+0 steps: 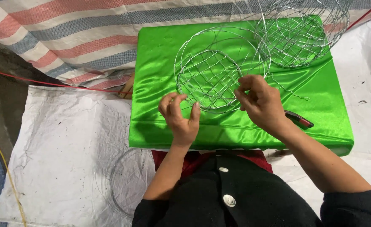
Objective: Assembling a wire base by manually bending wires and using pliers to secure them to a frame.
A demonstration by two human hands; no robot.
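Wire basket frame (212,69) lies centre frame on green satin-covered board (160,63), round mesh bottom facing up. Left hand (181,117) pinches frame's near rim, lower left, grip clenched on wire. Right hand (261,103) pinches rim at right, grip clenched on wire. Second wire basket (303,33) upper right on board. Red-handled tool (300,119) just right of right wrist. Wire coil (124,180) lower left on white sheet (59,159).

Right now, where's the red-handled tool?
In the head view, the red-handled tool lies on the green satin board, near its front right part, just right of the right hand and mostly hidden behind that wrist.
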